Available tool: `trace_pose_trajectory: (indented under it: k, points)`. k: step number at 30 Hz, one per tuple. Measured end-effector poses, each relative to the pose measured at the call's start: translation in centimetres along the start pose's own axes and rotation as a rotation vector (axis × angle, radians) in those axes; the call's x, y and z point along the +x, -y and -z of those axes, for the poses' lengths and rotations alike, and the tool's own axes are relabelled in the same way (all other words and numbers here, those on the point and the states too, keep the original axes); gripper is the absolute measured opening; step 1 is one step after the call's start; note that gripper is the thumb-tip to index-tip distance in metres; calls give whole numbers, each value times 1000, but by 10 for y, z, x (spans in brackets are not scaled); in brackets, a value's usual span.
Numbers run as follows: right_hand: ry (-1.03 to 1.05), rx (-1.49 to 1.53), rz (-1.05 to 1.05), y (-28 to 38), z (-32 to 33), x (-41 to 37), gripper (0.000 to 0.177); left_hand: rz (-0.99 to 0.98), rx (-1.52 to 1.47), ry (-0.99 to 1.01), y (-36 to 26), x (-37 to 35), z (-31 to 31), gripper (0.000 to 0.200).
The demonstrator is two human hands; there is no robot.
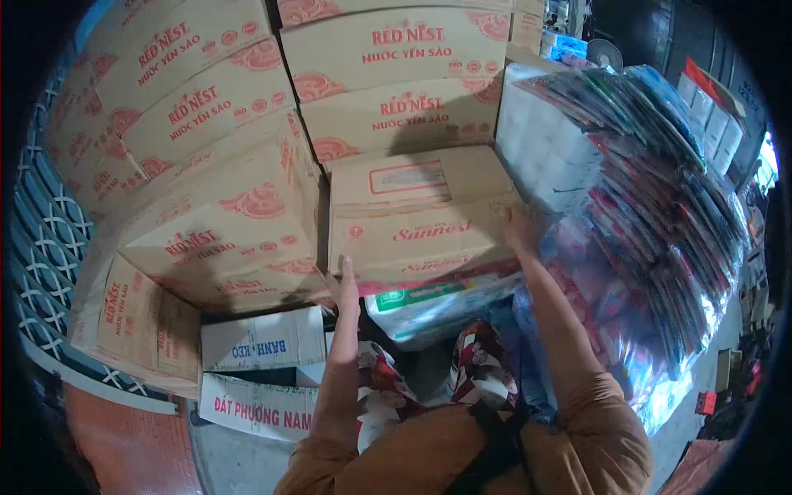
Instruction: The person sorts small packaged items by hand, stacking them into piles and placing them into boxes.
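A brown cardboard box (429, 227) with red "Sunnest" lettering sits between my two hands, in front of a stack of Red Nest cartons. My left hand (346, 285) presses against its lower left front edge, fingers pointing up along the side. My right hand (520, 228) grips the box's right side near the front corner; some of its fingers are hidden. Just below the box lies a white and green plastic-wrapped pack (437, 305).
Red Nest cartons (396, 49) rise behind and to the left. White rolls (544, 136) and a large heap of plastic-wrapped packs (660, 214) crowd the right. An open white carton (256, 404) stands on the floor at lower left, near a metal lattice gate (54, 231).
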State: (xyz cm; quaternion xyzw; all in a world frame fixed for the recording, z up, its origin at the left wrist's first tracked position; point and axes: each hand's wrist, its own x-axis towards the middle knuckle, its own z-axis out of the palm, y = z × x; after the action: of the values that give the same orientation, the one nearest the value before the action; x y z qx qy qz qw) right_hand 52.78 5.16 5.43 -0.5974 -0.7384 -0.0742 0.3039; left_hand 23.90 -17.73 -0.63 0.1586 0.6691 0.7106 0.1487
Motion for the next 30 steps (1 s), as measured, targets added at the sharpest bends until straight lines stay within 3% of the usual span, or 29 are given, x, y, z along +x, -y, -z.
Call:
trace_pose_trajectory:
  k: [2,4,6,8,12,14,15,16,17,18,19,21,25,27,28,30]
  points:
    - [10,24,38,-14,-17,-1,28,136,91,-12,-8,-11,3,84]
    - [0,52,75,-14,-14,-1,28,45,150,-88,-10,-15,1,83]
    - [-25,178,-20,-10,-9,-4,30,7,177,-126,-18,-23,1,82]
    - [-22,178,7,-12,-6,-2,30,51,129,-19,-32,-33,6,80]
    - [-59,205,-16,-9,-13,-1,32,124,-42,-50,7,-19,6,77]
    - [32,76,-3,-34,-35,13,34,5,-34,96,14,-8,7,68]
    - [114,-53,11,-33,-48,14,37,12,29,32,12,-9,6,59]
    - [157,43,-56,-19,-27,10,38,20,95,-42,7,-11,1,51]
    - [210,138,-118,-1,5,5,40,-30,28,66,2,-10,5,42]
    - [197,88,-66,3,7,2,41,-81,-33,168,-4,-11,9,34]
    - [185,40,-12,-6,0,3,42,-176,-120,80,-12,-19,6,30]
    - [64,161,18,-45,-58,8,42,-137,-120,64,-7,-16,8,36]
    - [192,77,35,-28,-22,10,41,-125,-223,90,1,-11,9,44]
    - [240,61,68,-28,-24,7,41,-95,-88,39,4,-9,10,52]
    - [187,29,77,-35,-32,12,40,-84,-207,100,0,-12,11,63]
    - [139,1,96,-40,-40,13,40,-46,-148,100,-7,-18,14,67]
